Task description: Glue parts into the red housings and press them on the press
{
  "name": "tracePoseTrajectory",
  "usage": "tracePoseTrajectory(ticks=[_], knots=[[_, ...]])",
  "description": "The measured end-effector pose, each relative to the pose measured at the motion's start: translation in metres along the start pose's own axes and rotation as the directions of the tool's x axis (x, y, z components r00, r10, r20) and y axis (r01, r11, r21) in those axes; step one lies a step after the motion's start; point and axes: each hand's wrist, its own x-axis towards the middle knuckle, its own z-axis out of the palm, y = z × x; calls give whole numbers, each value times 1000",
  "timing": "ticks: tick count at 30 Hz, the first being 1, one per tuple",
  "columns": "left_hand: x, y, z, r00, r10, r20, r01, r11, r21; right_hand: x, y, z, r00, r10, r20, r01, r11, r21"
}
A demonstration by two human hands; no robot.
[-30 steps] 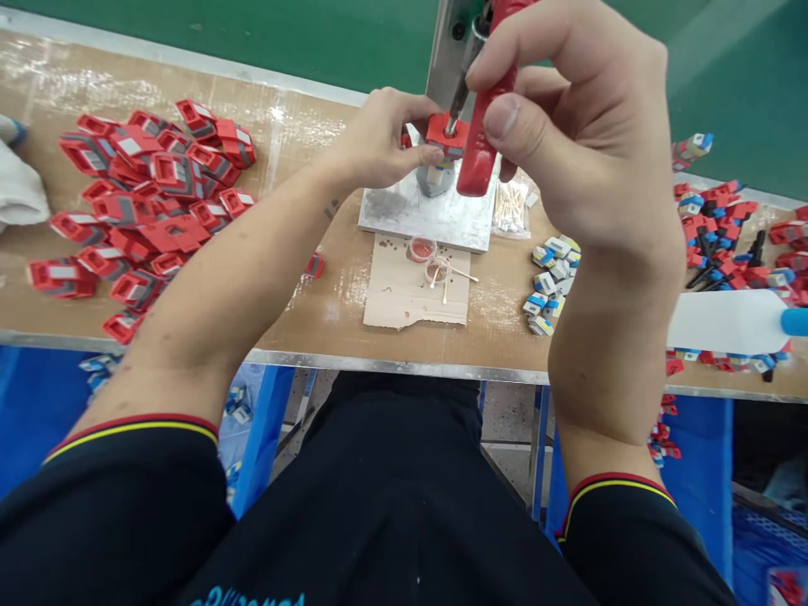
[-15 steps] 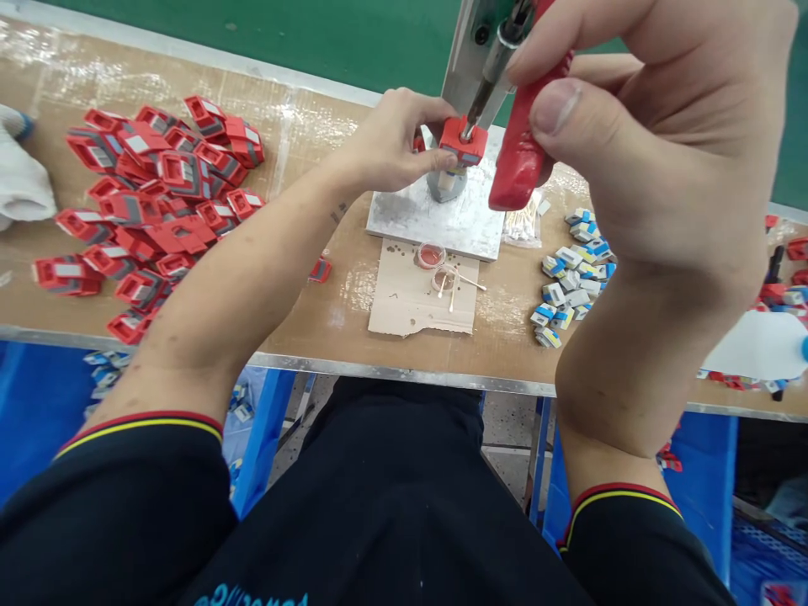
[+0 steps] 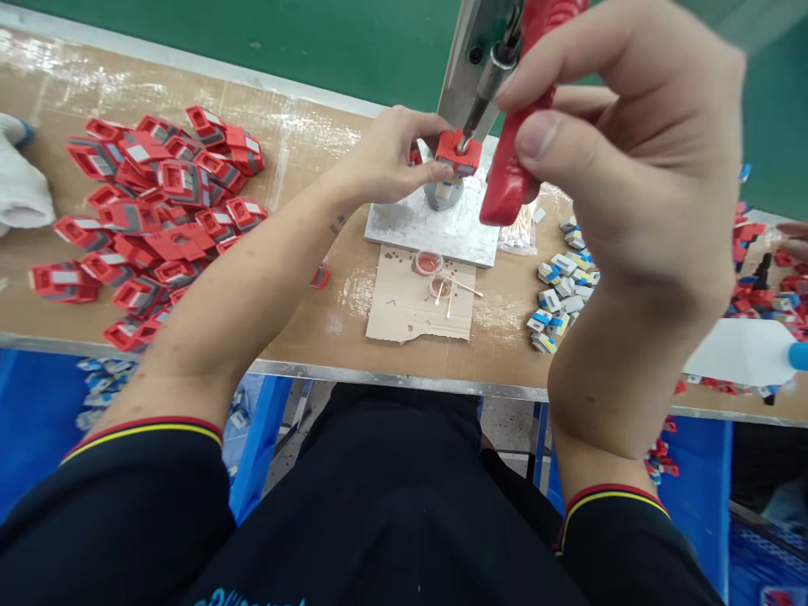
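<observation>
Red housing [image 3: 459, 152] sits on a small grey post [image 3: 443, 192] that rises from a metal plate [image 3: 435, 231], so the part is propped up off the surface at the height of the tool tip. The left hand [image 3: 391, 156] pinches the housing from its left side, thumb below and fingers above, apparently to keep it from turning on the post. A metal bit [image 3: 483, 105] slants down from above and meets the top of the housing; it belongs to a red-handled driver [image 3: 521, 135] that hangs in front of a grey upright [image 3: 470, 50]. The right hand [image 3: 631, 160] is wrapped round the red handle, thumb pressed on its front, which steers the bit into the part.

Just in front of the plate lies a cardboard scrap [image 3: 410, 307] carrying two small round cups [image 3: 435, 273] and cotton swabs [image 3: 458, 286], close enough to reach without shifting the arms. A clear bag of swabs [image 3: 521, 236] lies at the plate's right edge. To the right is a cluster of small white-and-blue parts [image 3: 561, 290]; to the left, well apart, a large heap of red housings [image 3: 151, 202]. More red and blue parts [image 3: 767, 278] crowd the far right, beside a white sheet [image 3: 738, 349]. One lone red piece [image 3: 319, 276] rests near the left forearm. Under the surface [image 3: 316, 332], blue bins [image 3: 38, 404] hold further parts.
</observation>
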Motion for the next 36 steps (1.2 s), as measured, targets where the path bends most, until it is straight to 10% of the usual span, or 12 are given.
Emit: tracePoseTrajectory(ticks=[17,24,28,33,36], knots=[[6,-30,11,997,53,-53,-53,999,9,-12,78,36,996,-87,-38,68,934,-352],[-19,-8,2,951,-107,-291,59,984,-170,-62,64,19,989,-80,-123,28,924,-381],[-64,11,0,858,-326,-398,93,859,-503,-119,48,30,995,-87,-46,54,871,-488],[-99,16,17,887,-456,-80,173,486,-857,-128,64,66,993,-13,120,81,810,-581],[-107,8,26,881,-469,-69,165,439,-883,-121,75,65,996,1,93,49,841,-539]])
